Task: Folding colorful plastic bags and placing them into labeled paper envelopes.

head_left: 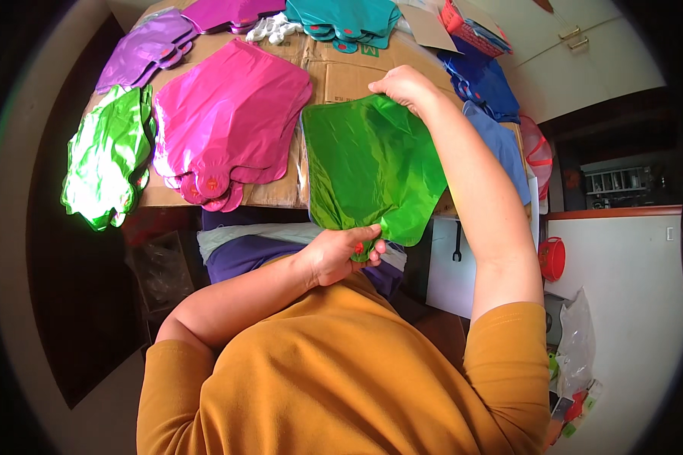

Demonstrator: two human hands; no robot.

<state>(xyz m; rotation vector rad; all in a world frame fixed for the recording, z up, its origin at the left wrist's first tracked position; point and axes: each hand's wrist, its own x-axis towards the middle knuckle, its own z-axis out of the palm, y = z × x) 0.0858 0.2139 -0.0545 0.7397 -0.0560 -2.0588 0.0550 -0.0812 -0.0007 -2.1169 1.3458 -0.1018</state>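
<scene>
One glossy, lightly creased green foil sheet is pinched by the left grip and right grip.

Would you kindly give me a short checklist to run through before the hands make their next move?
1. Left hand gripping the green foil sheet: ok, at its narrow near end.
2. Right hand gripping the sheet: ok, at the far edge.
3. Sheet opened out between the hands: ok, though creased.
4. Sheet a single layer: cannot tell from this view.
5. Gap between the sheet and the pink foil stack: cannot tell; their edges nearly meet in the picture.
6. Light green foil stack fully on the cardboard: not ok, its near end reaches past the edge.
</scene>
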